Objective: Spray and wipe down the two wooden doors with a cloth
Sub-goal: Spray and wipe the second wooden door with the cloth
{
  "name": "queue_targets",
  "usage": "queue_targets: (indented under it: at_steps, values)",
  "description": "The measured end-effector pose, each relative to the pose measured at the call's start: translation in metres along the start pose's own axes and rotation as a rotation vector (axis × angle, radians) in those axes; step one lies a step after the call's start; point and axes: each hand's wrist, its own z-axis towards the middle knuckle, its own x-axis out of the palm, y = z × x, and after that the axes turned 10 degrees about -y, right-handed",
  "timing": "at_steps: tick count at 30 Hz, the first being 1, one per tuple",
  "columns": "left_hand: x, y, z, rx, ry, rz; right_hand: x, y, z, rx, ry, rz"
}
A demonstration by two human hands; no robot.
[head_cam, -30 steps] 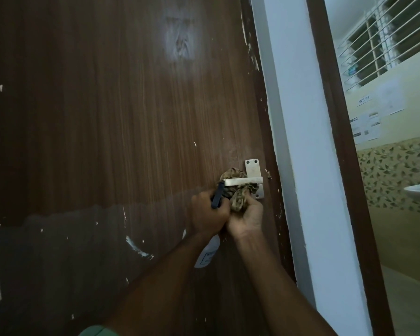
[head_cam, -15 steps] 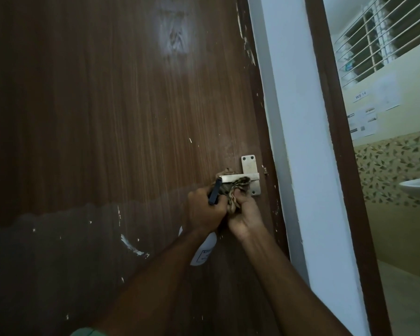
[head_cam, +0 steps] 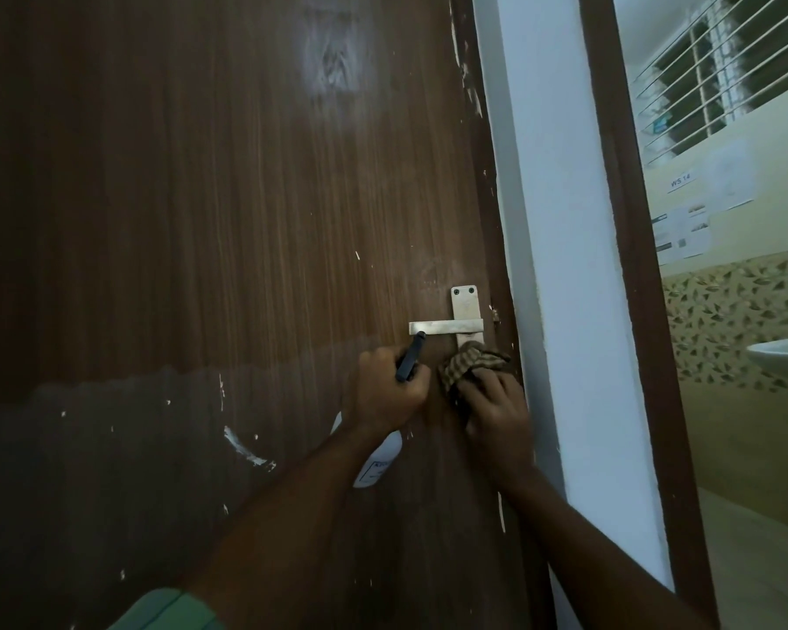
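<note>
Right hand (head_cam: 497,416) pressing checked cloth (head_cam: 467,366) against wooden door (head_cam: 201,220), just below lever handle (head_cam: 444,328), near door edge; fingers curled over cloth. Left hand (head_cam: 385,393) wrapped round spray bottle (head_cam: 378,461), black nozzle (head_cam: 409,356) tilted up, tip touching handle. Cloth just beside nozzle.

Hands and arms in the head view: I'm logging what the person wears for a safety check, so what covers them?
Both hands, left and right, are bare: no gloves, rings or watch show. Both forearms are uncovered to the frame's bottom edge. A pale green sleeve shows at the bottom on the left arm. No sleeve shows on the right arm.
</note>
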Motion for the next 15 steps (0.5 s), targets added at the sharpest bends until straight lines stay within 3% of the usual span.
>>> queue_targets:
  at_steps: [1,5,7,11,13,15]
  values:
    - [0.0,0.0,0.0,0.007,0.005,0.001,-0.003,0.0,0.005,0.017,-0.008,0.017]
    - [0.003,0.0,0.0,0.019,0.031,0.037,0.004,0.006,0.044,0.397,-0.162,0.135]
    - [0.003,0.001,0.001,0.017,0.031,0.047,0.009,0.007,0.035,0.371,-0.146,0.123]
    - [0.001,-0.002,0.002,-0.001,0.033,0.057,-0.006,0.004,-0.029,0.202,0.039,-0.02]
    - [0.0,-0.003,0.001,0.013,0.05,0.049,-0.011,-0.011,-0.028,0.087,0.13,-0.023]
    - [0.0,-0.001,-0.001,0.014,0.074,0.06,-0.011,-0.021,-0.001,0.127,0.125,0.034]
